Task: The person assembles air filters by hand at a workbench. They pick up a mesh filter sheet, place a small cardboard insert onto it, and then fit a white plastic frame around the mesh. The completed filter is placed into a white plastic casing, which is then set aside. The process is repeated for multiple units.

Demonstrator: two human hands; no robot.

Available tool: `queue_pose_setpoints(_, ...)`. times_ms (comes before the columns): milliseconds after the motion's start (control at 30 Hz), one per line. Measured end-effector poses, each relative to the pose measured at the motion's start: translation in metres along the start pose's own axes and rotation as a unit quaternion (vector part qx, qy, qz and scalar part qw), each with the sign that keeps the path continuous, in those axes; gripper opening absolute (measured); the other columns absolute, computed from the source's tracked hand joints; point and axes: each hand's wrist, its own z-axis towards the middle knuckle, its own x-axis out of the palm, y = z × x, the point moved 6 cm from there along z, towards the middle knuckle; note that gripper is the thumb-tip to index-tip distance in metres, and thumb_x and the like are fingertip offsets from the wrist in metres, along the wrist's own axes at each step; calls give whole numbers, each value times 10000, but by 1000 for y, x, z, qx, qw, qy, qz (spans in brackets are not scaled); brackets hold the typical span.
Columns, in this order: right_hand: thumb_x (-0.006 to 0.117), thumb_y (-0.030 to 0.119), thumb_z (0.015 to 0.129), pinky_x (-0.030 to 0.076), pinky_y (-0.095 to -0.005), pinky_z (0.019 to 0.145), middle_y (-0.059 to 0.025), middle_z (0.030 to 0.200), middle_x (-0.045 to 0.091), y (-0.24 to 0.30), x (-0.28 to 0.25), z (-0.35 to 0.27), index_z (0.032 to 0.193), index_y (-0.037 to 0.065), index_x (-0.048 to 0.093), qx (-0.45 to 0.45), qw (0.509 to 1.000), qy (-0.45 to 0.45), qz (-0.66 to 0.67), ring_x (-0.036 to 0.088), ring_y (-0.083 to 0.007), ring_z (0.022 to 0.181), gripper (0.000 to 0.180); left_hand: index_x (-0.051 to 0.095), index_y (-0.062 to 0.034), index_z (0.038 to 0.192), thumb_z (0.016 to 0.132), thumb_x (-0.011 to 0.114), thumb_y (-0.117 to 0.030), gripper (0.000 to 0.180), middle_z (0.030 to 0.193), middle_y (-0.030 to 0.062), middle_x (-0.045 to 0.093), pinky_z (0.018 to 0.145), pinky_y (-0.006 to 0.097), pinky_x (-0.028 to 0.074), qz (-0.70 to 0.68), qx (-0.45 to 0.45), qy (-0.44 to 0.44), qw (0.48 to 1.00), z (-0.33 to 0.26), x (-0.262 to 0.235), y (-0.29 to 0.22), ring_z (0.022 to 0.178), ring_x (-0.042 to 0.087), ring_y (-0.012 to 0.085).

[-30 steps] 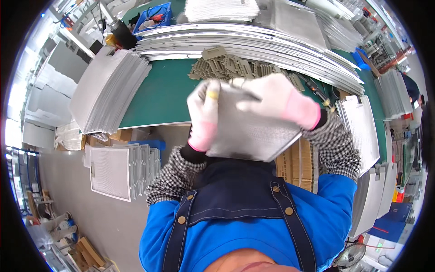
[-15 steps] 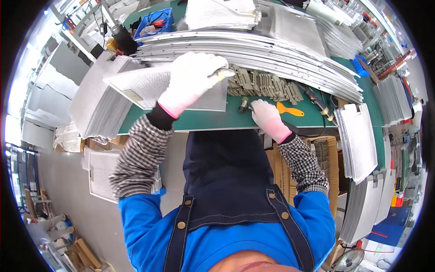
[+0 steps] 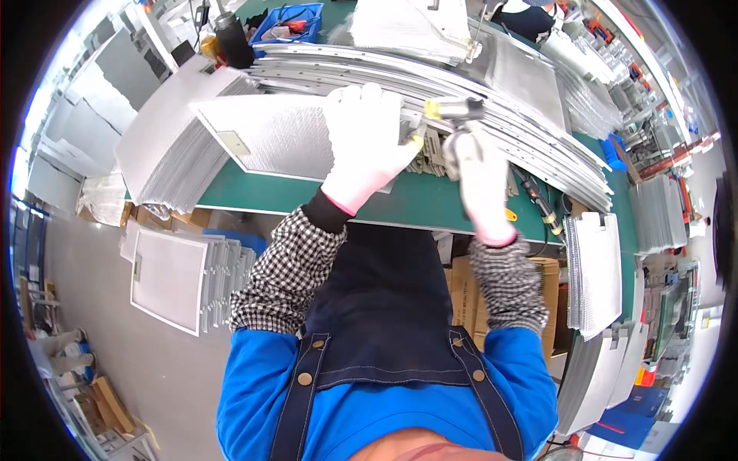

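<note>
Head view: L hand point(image 3: 369, 142) looks clamped on the R end of a white mesh panel point(image 3: 284, 132), which lies tilted off to that hand's left, tan insert point(image 3: 233, 144) at its far end. R hand point(image 3: 475, 173), blurred, is wrapped round a hammer point(image 3: 461, 109), its head just right of L fingertips; hands apart from each other. Greyish bit at L fingertips too blurred to ID.

To do it well, imo: firm L grip, thumb & fingertips clear of the hammer face, panel steady; short square taps w/ R, no big swings, as thin mesh prob. dents easily.

Counts: 1 panel held, 1 hammer, 1 power driver point(image 3: 542, 201) right of R hand, 1 blue bin point(image 3: 314, 14) beyond L hand. Panel stacks: 1 on table point(image 3: 250, 188) left of L hand, 1 lower, below it; at least 1 right of R hand. Tan pieces point(image 3: 432, 157) mostly hidden behind hands, can't count; rails point(image 3: 553, 157) beyond, ditto.
</note>
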Motion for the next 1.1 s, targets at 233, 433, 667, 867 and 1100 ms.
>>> queue_pose_setpoints(233,639,163,931,561,-350,754,-133,1074,730,97,-18,52,1306,96,677,-392,801,167,-421,697,-238,856,383,616,-103,925,717,804,-382,395,926,106,515,890,497,362,-45,23,-15,999,-1,4,1,932,509,322)
queue_pose_setpoints(433,594,177,988,545,-336,774,-119,1060,715,130,-31,63,1278,93,672,-280,900,123,-312,684,-227,850,312,612,-117,915,703,810,-383,394,904,97,511,862,479,367,-64,32,-29,997,-2,6,8,901,512,312)
queue_pose_setpoints(667,634,305,995,559,-409,854,-213,1101,726,-15,-34,24,1255,54,695,-112,935,83,-325,715,-354,985,367,609,-138,898,708,815,-368,362,861,64,513,843,462,365,-77,34,-32,996,-7,-7,-3,872,520,293)
queue_pose_setpoints(867,732,197,858,515,-459,835,-88,959,610,-154,-15,-67,1146,183,689,-109,853,115,-497,614,-316,961,292,613,-169,884,709,832,-369,344,859,55,526,842,465,355,-58,24,-36,997,-22,-14,-5,886,523,298)
queue_pose_setpoints(1100,776,135,815,501,-461,794,-158,877,600,-90,-63,3,987,73,678,-237,891,-58,-384,611,-366,846,207,616,-170,881,658,863,-326,368,860,76,523,837,475,347,-122,60,-63,989,-16,-34,-21,888,518,311)
